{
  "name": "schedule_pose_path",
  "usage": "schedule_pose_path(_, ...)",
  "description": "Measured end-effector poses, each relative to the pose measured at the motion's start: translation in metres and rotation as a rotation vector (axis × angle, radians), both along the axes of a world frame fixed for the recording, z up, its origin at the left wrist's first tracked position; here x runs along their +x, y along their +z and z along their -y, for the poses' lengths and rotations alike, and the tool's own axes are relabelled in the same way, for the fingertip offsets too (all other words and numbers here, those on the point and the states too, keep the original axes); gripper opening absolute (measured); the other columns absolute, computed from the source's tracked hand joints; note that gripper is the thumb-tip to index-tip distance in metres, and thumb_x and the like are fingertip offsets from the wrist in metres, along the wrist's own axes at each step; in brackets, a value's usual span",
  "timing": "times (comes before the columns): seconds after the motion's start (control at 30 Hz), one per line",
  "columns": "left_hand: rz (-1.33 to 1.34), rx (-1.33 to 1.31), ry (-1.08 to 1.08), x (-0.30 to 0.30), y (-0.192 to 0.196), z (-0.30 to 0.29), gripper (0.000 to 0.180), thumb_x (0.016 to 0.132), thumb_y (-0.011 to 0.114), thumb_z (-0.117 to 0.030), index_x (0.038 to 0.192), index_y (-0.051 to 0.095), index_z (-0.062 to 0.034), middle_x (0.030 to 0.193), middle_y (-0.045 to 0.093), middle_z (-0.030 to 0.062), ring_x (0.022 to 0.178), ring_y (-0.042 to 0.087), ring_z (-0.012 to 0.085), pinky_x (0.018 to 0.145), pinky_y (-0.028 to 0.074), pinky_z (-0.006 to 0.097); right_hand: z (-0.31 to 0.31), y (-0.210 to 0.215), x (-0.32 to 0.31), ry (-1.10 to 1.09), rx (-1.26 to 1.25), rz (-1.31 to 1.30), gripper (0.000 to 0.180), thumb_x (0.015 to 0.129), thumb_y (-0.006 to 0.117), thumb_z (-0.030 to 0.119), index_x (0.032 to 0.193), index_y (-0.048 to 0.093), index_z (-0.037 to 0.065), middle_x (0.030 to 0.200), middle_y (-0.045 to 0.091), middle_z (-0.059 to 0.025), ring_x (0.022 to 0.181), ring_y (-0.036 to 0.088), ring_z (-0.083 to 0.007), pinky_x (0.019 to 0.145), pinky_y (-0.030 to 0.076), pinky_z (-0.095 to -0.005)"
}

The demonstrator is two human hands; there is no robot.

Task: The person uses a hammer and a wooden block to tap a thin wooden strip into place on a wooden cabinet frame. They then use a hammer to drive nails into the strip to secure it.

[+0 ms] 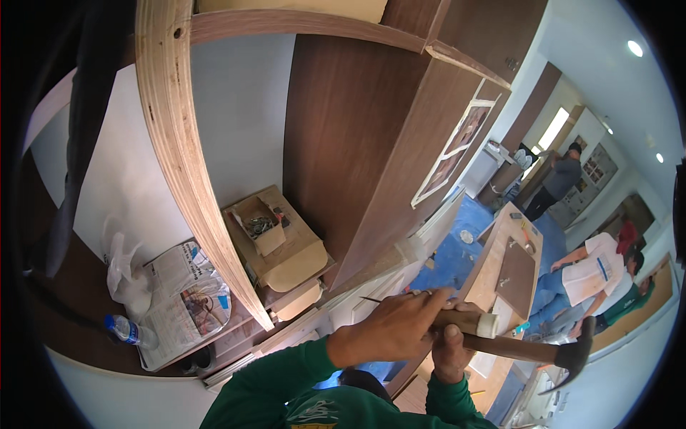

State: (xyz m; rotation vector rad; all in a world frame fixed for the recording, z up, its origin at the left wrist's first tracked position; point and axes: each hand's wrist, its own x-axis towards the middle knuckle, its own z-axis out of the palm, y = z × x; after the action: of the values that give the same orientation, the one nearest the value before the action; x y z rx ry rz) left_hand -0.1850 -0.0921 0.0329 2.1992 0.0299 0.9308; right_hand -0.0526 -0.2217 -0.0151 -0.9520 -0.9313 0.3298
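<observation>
My right hand (450, 353) is closed round the wooden handle of a hammer (517, 348), whose dark curved head points away to the right. Just beside it, my left hand (391, 325) grips a thick brown rod-shaped piece (468, 322) with a pale cream end. On the other side of that hand a thin dark tip (369, 299) sticks out; whether it belongs to the same piece I cannot tell. Both hands are close together in front of my chest, and the rod lies just above the hammer handle.
A brown cabinet (357, 129) with a bare plywood edge (168, 136) stands ahead. On its shelf are a carton (296, 250) with an open box of metal hardware (261, 225), newspaper (175, 300), a plastic bag (128, 275) and a bottle (132, 332). A long worktable (525, 239) and several people are at right.
</observation>
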Motion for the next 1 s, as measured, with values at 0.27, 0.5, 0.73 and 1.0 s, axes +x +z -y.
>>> schedule_pose_path(0.27,0.538,0.629,0.364,0.047,0.131,-0.031,0.016,0.088,0.076,-0.027,0.093,0.07,-0.0135,0.086,0.066,0.0067,0.069,0.066,0.0201,0.059,0.048,0.037,0.031,0.068,0.066,-0.636,0.304,0.29,0.085,0.111,0.035,0.077,0.132,0.048,-0.005,0.071,0.06,-0.0088,0.05,0.053,-0.0134,0.052,0.047,-0.0254)
schedule_pose_path(0.5,0.954,0.997,0.33,0.104,0.195,-0.091,0.013,0.083,0.082,-0.031,0.083,0.074,-0.0205,0.08,0.068,-0.0005,0.07,0.068,0.0179,0.06,0.051,0.035,0.049,0.042,0.071,-0.361,0.145,0.182,0.057,0.117,0.043,0.051,0.109,0.057,-0.003,0.059,0.052,-0.0072,0.049,0.051,-0.0154,0.049,0.047,-0.0291)
schedule_pose_path(0.73,1.097,1.043,0.324,0.116,0.213,-0.127,0.016,0.081,0.088,-0.032,0.082,0.075,-0.0224,0.078,0.068,-0.0016,0.067,0.068,0.0176,0.058,0.051,0.034,0.054,0.013,0.048,-0.391,-0.004,0.178,0.048,0.112,0.062,0.046,0.099,0.061,0.0,0.062,0.058,-0.0064,0.053,0.057,-0.0144,0.051,0.049,-0.029)
schedule_pose_path(1.0,1.138,0.938,0.352,0.118,0.217,-0.146,0.023,0.079,0.093,-0.033,0.081,0.073,-0.0194,0.077,0.067,-0.0016,0.062,0.065,0.0197,0.056,0.048,0.036,0.05,0.022,0.046,-0.373,-0.054,0.14,0.051,0.11,0.063,0.05,0.098,0.062,0.0,0.062,0.059,-0.0063,0.052,0.057,-0.0141,0.051,0.051,-0.0292)
